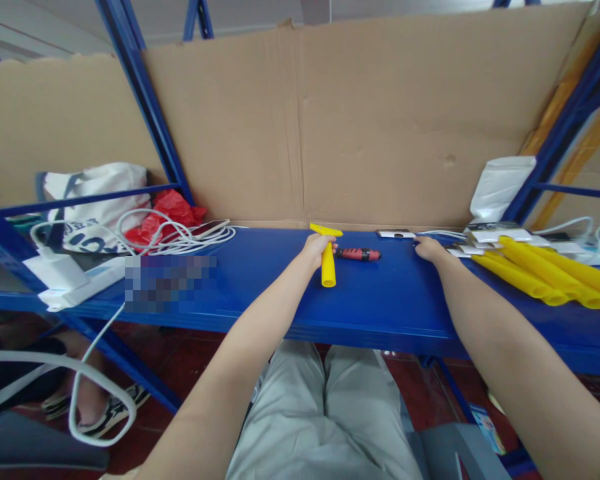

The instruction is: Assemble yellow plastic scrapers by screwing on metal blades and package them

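Observation:
My left hand (316, 251) is closed around a yellow T-shaped tool (329, 267). Its hollow tube handle points toward me and its flat crossbar faces the cardboard. Just right of it, a red and black screwdriver-like handle (359, 255) lies on the blue shelf (380, 293). Farther right, my right hand (430, 249) rests low over the shelf with its fingers curled together. Something small and dark shows at its fingertips, too small to name. A flat white and black packet (396, 234) lies beside those fingers.
Several yellow tubes (555, 273) lie at the right by white boxes (500, 235). On the left are a power strip (93, 283), coiled white cable (195, 239), a red plastic bag (167, 213) and a cloth bag (97, 200). Cardboard (380, 120) stands behind. Another person's shoe (115, 410) shows below left.

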`<state>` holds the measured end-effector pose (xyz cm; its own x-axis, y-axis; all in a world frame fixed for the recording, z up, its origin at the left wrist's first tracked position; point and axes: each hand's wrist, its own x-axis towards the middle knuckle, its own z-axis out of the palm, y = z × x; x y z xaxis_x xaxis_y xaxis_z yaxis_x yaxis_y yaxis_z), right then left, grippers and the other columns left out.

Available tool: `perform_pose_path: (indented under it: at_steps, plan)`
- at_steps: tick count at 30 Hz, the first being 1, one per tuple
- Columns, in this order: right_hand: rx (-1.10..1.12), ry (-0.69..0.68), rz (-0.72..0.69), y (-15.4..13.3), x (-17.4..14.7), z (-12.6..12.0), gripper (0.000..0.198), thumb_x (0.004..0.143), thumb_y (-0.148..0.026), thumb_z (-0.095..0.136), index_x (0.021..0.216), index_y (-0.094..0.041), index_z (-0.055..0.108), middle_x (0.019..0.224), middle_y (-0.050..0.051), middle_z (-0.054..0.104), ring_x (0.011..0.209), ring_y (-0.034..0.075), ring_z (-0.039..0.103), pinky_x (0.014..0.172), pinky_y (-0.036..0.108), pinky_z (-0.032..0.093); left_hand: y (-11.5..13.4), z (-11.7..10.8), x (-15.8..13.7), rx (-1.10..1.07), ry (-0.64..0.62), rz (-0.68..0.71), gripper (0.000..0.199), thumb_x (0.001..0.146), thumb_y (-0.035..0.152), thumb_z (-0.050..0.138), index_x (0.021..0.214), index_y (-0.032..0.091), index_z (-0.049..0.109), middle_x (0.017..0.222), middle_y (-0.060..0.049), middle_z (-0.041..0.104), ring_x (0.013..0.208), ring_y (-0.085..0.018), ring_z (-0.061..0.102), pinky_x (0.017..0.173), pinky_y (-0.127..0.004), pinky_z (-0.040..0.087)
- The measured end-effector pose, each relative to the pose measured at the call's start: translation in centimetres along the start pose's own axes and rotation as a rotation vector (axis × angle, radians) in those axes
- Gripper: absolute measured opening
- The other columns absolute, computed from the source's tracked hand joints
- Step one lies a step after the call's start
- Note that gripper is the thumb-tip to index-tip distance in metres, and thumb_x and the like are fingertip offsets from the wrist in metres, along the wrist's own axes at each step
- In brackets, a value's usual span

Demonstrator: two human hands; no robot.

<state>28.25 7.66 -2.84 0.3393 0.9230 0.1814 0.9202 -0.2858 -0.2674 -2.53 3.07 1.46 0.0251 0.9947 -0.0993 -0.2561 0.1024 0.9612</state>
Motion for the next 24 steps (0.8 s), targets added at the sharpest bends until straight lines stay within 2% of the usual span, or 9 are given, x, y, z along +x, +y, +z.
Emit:
perform_pose_path:
  at_steps: [7, 12, 18, 24]
  plan:
    - [-0.041, 0.013, -0.066, -0.1, -0.2, -0.3, 0.053, 0.076, -0.011, 0.047, 0.126, -0.019, 0.061, 0.13, 0.012, 0.058, 0.123, 0.028, 0.052, 0.101, 0.041, 0.043, -0.3, 0.0, 0.5, 0.009, -0.007, -0.003, 0.02, 0.076, -0.006, 0.053, 0.087, 0.008, 0.062, 0.055, 0.0, 0.055, 0.045, -0.008, 0.05, 0.046, -0.019, 0.042]
    - [-0.087, 0.032, -0.11, -0.5, -0.9, -1.6, 0.046, 0.075, -0.008, 0.049, 0.117, -0.013, 0.067, 0.121, 0.016, 0.063, 0.117, 0.027, 0.057, 0.097, 0.035, 0.045, -0.3, 0.0, 0.3, 0.014, -0.026, -0.006, 0.022, 0.077, -0.006, 0.053, 0.09, 0.008, 0.062, 0.061, -0.002, 0.059, 0.044, -0.007, 0.048, 0.045, -0.019, 0.041]
    - [-0.103, -0.019, -0.083, -1.7, -2.3, -3.0, 0.04, 0.075, -0.005, 0.048, 0.105, -0.013, 0.073, 0.107, 0.014, 0.07, 0.104, 0.026, 0.065, 0.091, 0.032, 0.05, -0.3, 0.1, 0.3, 0.016, -0.028, -0.006, 0.019, 0.076, -0.007, 0.053, 0.086, 0.008, 0.061, 0.058, -0.001, 0.056, 0.044, -0.007, 0.048, 0.044, -0.019, 0.041]
    - [-0.112, -0.025, -0.12, -2.0, -2.4, -2.9, 0.043, 0.073, -0.002, 0.048, 0.106, -0.013, 0.073, 0.106, 0.012, 0.071, 0.106, 0.024, 0.064, 0.094, 0.029, 0.048, -0.3, 0.2, 0.0, 0.034, -0.049, -0.003, 0.018, 0.079, -0.007, 0.051, 0.082, 0.009, 0.059, 0.051, 0.003, 0.052, 0.042, -0.006, 0.047, 0.041, -0.017, 0.037]
